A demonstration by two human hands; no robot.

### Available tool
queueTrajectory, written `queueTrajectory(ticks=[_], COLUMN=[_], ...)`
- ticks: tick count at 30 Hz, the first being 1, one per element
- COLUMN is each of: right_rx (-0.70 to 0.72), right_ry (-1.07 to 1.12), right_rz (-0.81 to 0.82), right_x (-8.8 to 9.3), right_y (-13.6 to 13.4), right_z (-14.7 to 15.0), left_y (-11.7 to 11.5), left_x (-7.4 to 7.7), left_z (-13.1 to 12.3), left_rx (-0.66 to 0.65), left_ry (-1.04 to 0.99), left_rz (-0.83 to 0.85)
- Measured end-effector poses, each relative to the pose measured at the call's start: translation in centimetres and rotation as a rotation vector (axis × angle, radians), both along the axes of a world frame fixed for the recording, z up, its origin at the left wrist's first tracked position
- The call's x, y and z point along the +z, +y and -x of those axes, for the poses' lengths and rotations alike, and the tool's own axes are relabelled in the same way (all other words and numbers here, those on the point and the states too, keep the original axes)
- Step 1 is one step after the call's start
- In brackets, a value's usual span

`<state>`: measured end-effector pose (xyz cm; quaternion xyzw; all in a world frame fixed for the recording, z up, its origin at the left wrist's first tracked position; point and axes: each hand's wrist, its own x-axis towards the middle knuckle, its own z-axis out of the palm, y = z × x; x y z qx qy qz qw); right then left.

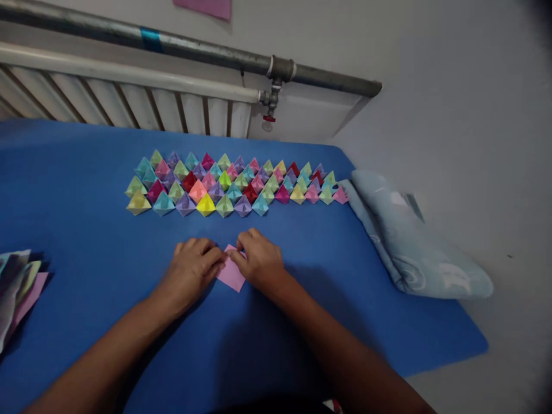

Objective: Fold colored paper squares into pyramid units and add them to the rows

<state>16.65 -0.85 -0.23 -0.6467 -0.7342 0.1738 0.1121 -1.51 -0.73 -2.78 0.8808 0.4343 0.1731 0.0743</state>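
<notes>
Dozens of folded paper shapes (233, 184) sit beyond, paper stack (19, 287) left, cloth (414, 241) right. Your left hand (194, 270) and right hand (259, 260) pinch pink paper (232, 277) with bent fingers (215, 259).

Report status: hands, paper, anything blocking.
Left hand, right hand: both on pink paper, grip unclear. Paper lies on blue mat. Folded shapes beyond, apart.

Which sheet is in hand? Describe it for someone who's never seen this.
On the blue mat, look nearer than the rows of folded coloured paper shapes. Between the left hand and right hand lies a pink paper sheet, held by both. Unlike the pointed shapes beyond, it lies flat.
</notes>
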Motion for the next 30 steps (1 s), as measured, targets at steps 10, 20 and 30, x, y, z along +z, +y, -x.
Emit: queueTrajectory(ticks=[10,20,30], right_rx=[-0.037,-0.064,-0.212], right_ry=[-0.037,-0.049,0.605], right_rz=[0.017,0.023,-0.17], right_x=[0.2,0.1,-2.1], right_y=[0.6,1.0,1.7], right_z=[0.2,0.5,-2.5], left_y=[-2.7,-2.2,3.7], left_x=[0.9,1.2,4.3], left_z=[-0.8,-0.7,-3.1], left_rx=[-0.177,-0.156,-0.195], left_ry=[0.152,0.168,0.255], left_rz=[-0.292,-0.164,0.336])
